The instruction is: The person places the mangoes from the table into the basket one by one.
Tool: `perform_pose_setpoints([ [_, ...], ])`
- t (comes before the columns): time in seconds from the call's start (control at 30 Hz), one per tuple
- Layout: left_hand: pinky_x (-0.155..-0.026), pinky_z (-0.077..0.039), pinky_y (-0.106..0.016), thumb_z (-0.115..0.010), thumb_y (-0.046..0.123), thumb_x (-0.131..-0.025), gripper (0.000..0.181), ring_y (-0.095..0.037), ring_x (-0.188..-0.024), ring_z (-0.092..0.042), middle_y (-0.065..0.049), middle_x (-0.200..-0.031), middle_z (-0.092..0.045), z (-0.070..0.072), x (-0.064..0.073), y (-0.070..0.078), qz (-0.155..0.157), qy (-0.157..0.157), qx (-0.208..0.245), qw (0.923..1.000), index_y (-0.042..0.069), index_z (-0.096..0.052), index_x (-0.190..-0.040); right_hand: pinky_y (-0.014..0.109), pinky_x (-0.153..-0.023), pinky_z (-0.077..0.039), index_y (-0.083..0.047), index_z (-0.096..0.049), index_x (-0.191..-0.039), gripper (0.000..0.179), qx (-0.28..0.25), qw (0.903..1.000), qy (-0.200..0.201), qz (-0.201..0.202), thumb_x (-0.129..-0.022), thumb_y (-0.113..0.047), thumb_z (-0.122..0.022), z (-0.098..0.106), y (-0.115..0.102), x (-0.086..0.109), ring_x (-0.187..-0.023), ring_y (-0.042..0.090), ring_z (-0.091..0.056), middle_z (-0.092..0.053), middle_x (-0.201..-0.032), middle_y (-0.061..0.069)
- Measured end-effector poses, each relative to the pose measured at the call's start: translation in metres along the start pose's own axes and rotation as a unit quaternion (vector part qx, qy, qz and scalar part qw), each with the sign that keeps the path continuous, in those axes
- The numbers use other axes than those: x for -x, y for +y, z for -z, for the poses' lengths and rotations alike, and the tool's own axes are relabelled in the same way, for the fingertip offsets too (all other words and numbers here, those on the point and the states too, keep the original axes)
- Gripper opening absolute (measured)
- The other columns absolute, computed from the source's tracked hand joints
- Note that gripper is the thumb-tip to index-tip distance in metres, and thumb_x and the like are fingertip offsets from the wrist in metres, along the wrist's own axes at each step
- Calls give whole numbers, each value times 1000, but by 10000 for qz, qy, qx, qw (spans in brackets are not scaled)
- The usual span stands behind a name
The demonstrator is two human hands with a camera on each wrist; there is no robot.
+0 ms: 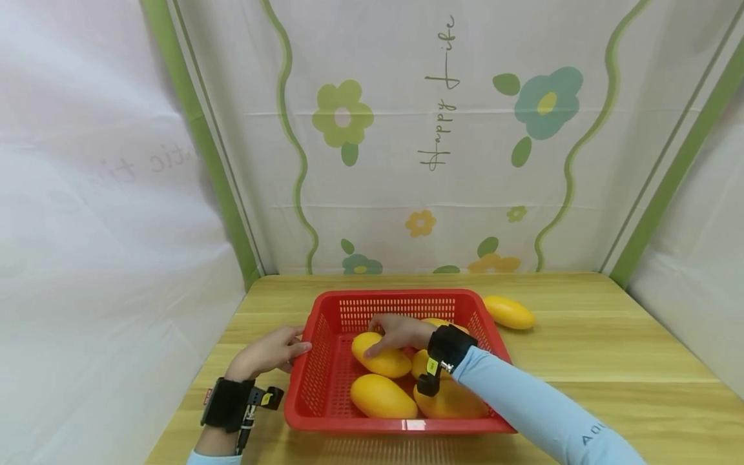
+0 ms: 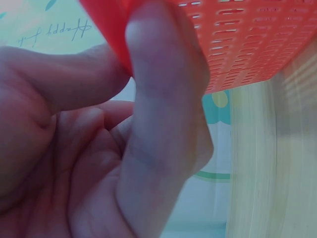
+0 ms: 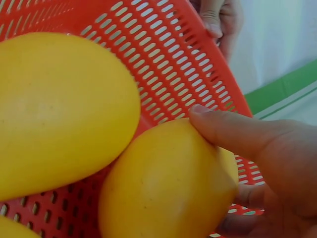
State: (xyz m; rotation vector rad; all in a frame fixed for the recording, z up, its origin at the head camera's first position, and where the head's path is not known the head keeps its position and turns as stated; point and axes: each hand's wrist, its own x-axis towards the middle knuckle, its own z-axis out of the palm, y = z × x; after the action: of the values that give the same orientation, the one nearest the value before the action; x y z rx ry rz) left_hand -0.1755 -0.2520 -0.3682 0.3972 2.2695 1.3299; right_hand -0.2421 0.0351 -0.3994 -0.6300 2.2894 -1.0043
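A red plastic basket (image 1: 401,294) with slotted walls stands on the table, holding several yellow mangoes. My left hand (image 1: 268,352) pinches its left rim between thumb and fingers; the left wrist view shows the red rim (image 2: 106,34) caught there. Inside the basket, my right hand (image 1: 401,333) grips a mango (image 1: 380,363) near the middle, thumb on the near side. The right wrist view has that mango (image 3: 163,183) under the thumb, its far side hidden. Beside it lies another mango (image 3: 59,109). Closer to the front wall is a mango (image 1: 383,397); the right forearm partly covers others.
One mango (image 1: 509,312) lies on the wooden table (image 1: 604,349), just outside the basket's right back corner. A white curtain (image 1: 395,187) printed with flowers hangs behind the table, and pale cloth (image 1: 116,258) hangs at the sides.
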Motion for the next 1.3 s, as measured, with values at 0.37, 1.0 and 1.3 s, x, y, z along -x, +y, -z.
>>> perform_pose_setpoints([
  [0.37,-73,-64,-39,-48,10,-105,46,-26,-80,-74,-14,-96,-72,0,-1,-2,103,53,-21,9999,-12,-38,-144,35,-78,-50,-17,-56,-110,44,257,9995,-68,-142,-79,-33,-84,-11,1,-3,-92,22,-56,-60,-103,3],
  [1.0,-73,-64,-40,-47,9,-105,45,-26,-82,-74,-18,-99,-72,0,0,0,25,-16,66,10000,-13,-39,-143,44,-93,-53,-17,-62,-125,49,479,9985,-215,-162,-84,-38,-79,3,-7,9,-105,22,-58,-63,-121,3],
  [1.3,-73,-64,-41,-48,9,-105,45,-27,-82,-74,-20,-101,-71,-1,2,1,46,-31,105,9999,-14,-39,-142,52,-102,-50,-17,-57,-134,58,460,9988,-79,-140,-85,-38,-79,33,-7,30,-116,25,-60,-64,-129,9],
])
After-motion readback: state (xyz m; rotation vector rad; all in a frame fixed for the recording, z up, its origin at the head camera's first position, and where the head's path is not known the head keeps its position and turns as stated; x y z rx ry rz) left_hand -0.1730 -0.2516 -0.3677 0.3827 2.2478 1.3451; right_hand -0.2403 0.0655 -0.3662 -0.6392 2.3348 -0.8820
